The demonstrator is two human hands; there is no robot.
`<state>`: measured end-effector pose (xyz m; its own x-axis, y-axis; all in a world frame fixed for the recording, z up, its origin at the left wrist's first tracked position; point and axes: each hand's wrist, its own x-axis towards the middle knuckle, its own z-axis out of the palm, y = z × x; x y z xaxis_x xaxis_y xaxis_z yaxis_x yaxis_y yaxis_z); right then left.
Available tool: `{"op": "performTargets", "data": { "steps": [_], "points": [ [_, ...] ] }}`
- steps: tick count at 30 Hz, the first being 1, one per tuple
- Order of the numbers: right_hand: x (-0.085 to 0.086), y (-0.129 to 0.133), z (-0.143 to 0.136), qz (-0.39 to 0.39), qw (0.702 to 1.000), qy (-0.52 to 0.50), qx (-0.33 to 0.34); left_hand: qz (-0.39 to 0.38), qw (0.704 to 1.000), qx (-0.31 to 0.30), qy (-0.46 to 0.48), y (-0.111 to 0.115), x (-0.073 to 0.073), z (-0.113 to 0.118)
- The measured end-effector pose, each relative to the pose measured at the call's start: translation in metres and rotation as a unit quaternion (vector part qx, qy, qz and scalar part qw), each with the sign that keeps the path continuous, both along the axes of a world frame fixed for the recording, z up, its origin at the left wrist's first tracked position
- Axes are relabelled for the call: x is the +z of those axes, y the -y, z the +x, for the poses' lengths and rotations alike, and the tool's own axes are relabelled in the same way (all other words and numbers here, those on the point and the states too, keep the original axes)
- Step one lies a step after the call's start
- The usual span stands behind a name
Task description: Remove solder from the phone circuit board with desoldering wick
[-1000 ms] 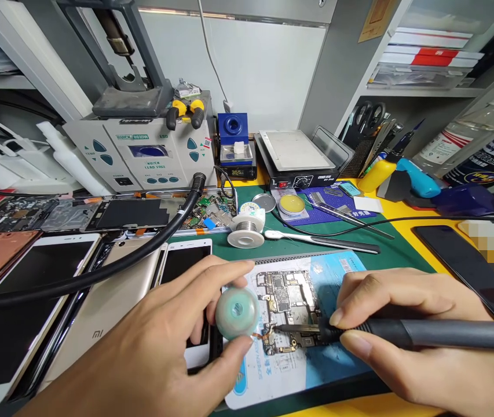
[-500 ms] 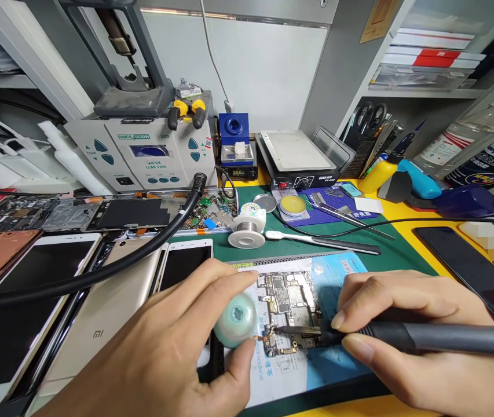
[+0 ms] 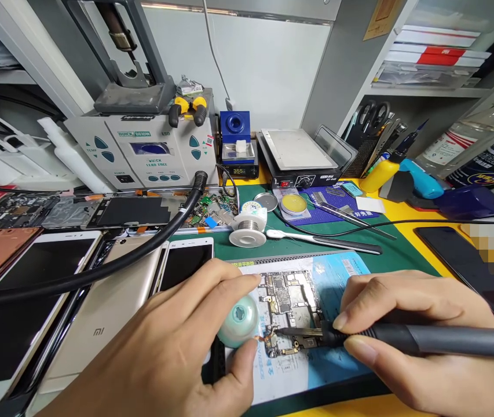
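Observation:
My left hand (image 3: 177, 341) is closed round a translucent teal spool of desoldering braid (image 3: 238, 324), thumb below and fingers above. A short copper-coloured end (image 3: 260, 338) runs from the spool onto a phone logic board (image 3: 282, 295). In my right hand (image 3: 420, 307) is a black soldering iron (image 3: 450, 343), gripped like a pen. Its tip (image 3: 288, 332) points left and rests at the lower left part of the board, by the braid's end. Beneath the board lies a white and blue printed pad (image 3: 290, 379).
Behind the board are a solder reel (image 3: 247, 231), a brush (image 3: 342, 243), an open tin of yellow paste (image 3: 293, 203) and tweezers (image 3: 355, 217). A thick black hose (image 3: 142, 255) crosses several phones at left. A hot-air station (image 3: 142, 156) and a heating plate (image 3: 299, 153) stand at the back.
The whole view has shifted very slightly. Both hands keep their grips, and the iron's tip stays at the same spot on the board.

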<state>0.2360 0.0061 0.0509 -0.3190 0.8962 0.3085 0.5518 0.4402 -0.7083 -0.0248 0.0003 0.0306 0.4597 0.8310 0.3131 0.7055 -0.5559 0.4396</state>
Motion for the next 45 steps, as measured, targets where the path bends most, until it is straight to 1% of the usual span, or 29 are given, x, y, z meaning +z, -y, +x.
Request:
{"op": "performTargets", "data": {
  "steps": [2,4,8,10,15,20,24,27,30,37,40,42,45],
  "points": [
    [-0.001,0.002,0.005,0.000,1.000,-0.001,0.012,0.010,1.000,-0.014,0.004,-0.001,0.000,-0.001],
    [-0.003,0.004,0.011,-0.001,0.999,-0.005,0.040,0.011,1.000,-0.023,0.008,-0.001,-0.001,-0.003],
    [-0.007,0.005,0.018,0.021,0.996,-0.019,0.089,0.010,1.000,-0.018,0.003,0.001,-0.003,-0.005],
    [-0.009,0.005,0.020,0.035,0.995,-0.021,0.093,0.018,1.000,-0.014,0.005,0.001,-0.004,-0.005],
    [-0.010,0.005,0.018,0.035,0.995,-0.016,0.096,0.006,1.000,0.005,-0.030,0.005,-0.001,-0.002],
    [-0.009,0.003,0.014,0.034,0.996,-0.022,0.080,0.032,0.998,0.020,-0.056,0.011,-0.001,0.003],
    [-0.012,0.008,0.014,0.049,0.997,-0.030,0.058,0.043,0.996,0.028,-0.072,0.009,-0.002,0.004],
    [-0.017,0.014,0.016,0.052,0.996,-0.034,0.064,0.035,0.997,0.024,-0.070,0.007,-0.001,0.004],
    [-0.020,0.018,0.016,0.058,0.995,-0.058,0.059,0.037,0.997,0.012,-0.061,0.004,0.000,0.003],
    [-0.015,0.010,0.016,0.059,0.993,-0.055,0.086,0.031,0.997,0.010,-0.071,0.004,0.001,0.002],
    [-0.014,0.007,0.016,0.062,0.989,-0.049,0.123,0.013,0.997,0.032,-0.075,0.007,0.001,0.004],
    [-0.013,0.006,0.015,0.072,0.987,-0.054,0.135,0.002,0.996,0.054,-0.078,0.009,0.000,0.005],
    [-0.015,0.007,0.014,0.087,0.987,-0.056,0.123,0.008,0.995,0.055,-0.078,0.010,-0.002,0.005]
  ]
}}
